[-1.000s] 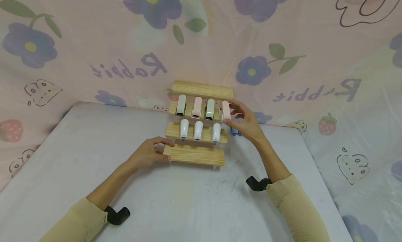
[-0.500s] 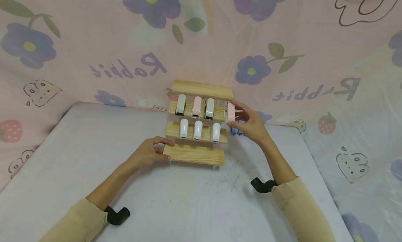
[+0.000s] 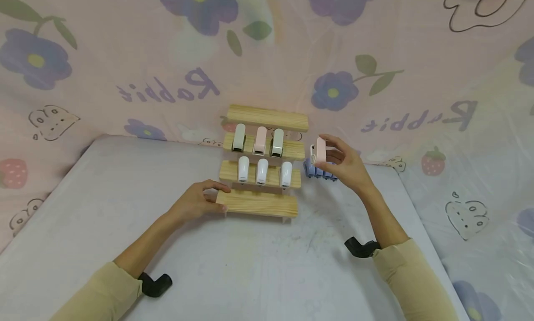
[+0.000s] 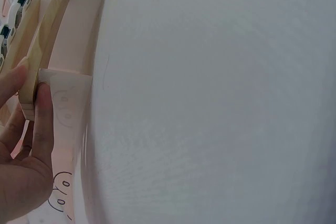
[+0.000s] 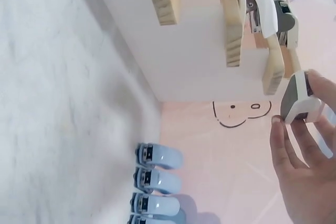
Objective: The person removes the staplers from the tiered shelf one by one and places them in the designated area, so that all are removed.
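Note:
My right hand pinches a small pink stapler between thumb and fingertips, off to the right of a stepped wooden rack. In the right wrist view this stapler shows its grey base, close beside the rack's board ends. My left hand grips the left end of the lowest board, thumb on one face and fingers on the other. Above that board stand several white staplers. One tier higher are a pink stapler and two pale green staplers, one at its left.
Several blue staplers stand in a row on the white table, right of the rack and below my right hand. The rack's top board stands close to the printed backdrop.
My right hand has drawn the pink stapler off the right end of the rack's second-highest board and moved it right. More of the blue staplers shows now. The left hand stays in place.

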`<action>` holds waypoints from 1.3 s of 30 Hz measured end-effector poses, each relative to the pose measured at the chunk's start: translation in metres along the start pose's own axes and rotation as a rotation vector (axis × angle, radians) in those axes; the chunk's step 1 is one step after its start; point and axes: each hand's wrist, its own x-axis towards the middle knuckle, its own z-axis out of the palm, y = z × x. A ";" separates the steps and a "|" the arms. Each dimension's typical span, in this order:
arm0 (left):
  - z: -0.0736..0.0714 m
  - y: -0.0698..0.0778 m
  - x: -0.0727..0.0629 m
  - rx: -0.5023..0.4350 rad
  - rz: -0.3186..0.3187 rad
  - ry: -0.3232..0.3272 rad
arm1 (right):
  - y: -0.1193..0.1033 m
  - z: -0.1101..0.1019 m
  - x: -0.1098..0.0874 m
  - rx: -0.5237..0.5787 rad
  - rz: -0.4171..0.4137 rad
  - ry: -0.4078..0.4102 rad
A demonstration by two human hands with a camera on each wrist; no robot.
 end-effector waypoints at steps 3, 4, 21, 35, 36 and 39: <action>0.000 0.000 0.000 -0.002 0.003 0.000 | 0.003 -0.001 -0.002 -0.003 0.001 0.003; 0.000 0.000 0.000 -0.001 0.007 0.000 | 0.004 -0.002 -0.002 -0.009 0.003 0.005; 0.001 0.000 0.000 -0.024 0.004 -0.004 | 0.032 -0.004 -0.020 -0.071 0.102 -0.007; 0.000 -0.002 -0.001 -0.015 0.003 0.004 | 0.056 0.007 -0.033 -0.185 0.195 -0.010; 0.000 -0.002 -0.002 -0.010 0.008 0.003 | 0.058 0.007 -0.033 -0.185 0.194 -0.008; 0.000 -0.002 -0.002 0.003 0.019 -0.001 | 0.062 0.009 -0.034 -0.184 0.200 -0.004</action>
